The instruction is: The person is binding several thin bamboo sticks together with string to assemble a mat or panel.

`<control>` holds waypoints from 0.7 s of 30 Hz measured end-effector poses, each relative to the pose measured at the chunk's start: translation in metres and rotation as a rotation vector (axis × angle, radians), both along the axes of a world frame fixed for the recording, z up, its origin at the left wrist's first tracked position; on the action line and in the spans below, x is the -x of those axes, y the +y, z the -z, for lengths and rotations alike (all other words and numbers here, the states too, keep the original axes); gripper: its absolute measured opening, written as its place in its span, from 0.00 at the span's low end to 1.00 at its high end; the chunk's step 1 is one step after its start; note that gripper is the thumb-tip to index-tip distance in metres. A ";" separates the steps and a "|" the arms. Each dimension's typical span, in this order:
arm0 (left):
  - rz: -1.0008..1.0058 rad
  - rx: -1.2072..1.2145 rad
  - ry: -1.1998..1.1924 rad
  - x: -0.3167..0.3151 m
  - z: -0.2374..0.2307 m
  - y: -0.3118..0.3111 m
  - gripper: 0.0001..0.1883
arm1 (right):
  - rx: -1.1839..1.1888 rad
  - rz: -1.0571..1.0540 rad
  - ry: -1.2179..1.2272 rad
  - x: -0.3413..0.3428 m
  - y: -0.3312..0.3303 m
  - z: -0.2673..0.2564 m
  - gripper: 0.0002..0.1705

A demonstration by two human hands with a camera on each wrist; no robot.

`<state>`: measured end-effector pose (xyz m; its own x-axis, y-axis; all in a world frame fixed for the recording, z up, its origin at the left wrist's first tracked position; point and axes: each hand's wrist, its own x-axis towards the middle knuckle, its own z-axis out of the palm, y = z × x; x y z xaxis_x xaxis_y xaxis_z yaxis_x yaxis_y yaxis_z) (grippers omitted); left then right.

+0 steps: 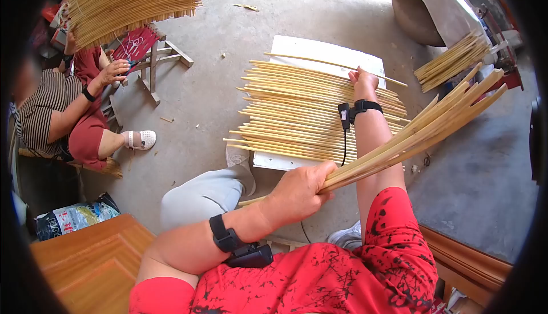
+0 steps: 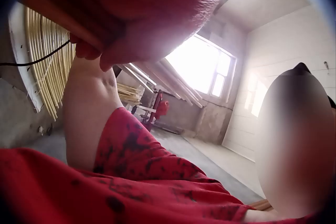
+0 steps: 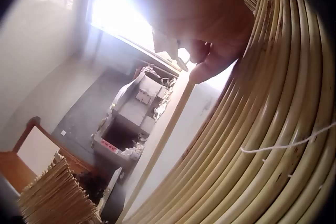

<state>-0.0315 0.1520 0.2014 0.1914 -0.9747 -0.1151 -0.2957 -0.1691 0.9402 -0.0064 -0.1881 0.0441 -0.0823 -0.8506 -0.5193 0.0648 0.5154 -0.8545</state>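
Note:
My left hand (image 1: 302,194) grips a bundle of long straw-coloured stalks (image 1: 419,123), which slants up to the right over my right forearm. At the far edge of a row of similar stalks (image 1: 302,111), my right hand (image 1: 363,80) pinches a single stalk (image 1: 308,59). That stalk lies slightly apart from the row, over a white board (image 1: 325,46). White thread (image 3: 283,145) crosses the row in the right wrist view. Up close in the left wrist view, the left hand (image 2: 152,19) is dark and blurred, its fingers around the bundle.
Another person (image 1: 57,108) sits at the left beside a wooden stand (image 1: 154,69) and a large stack of stalks (image 1: 134,0). More stalks (image 1: 451,60) lie at the right near a covered rounded object (image 1: 416,17). Wooden furniture (image 1: 91,262) stands at my left.

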 end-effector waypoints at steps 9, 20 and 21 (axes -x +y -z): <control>0.077 -0.003 0.026 0.010 -0.005 -0.001 0.15 | 0.090 -0.403 0.540 0.001 -0.012 -0.001 0.10; 0.106 -0.006 0.040 0.011 -0.005 -0.003 0.15 | 0.957 -0.668 1.037 -0.010 -0.012 0.024 0.07; 0.096 -0.007 0.026 0.011 -0.006 -0.003 0.15 | 1.092 -0.759 1.022 -0.008 -0.016 0.030 0.08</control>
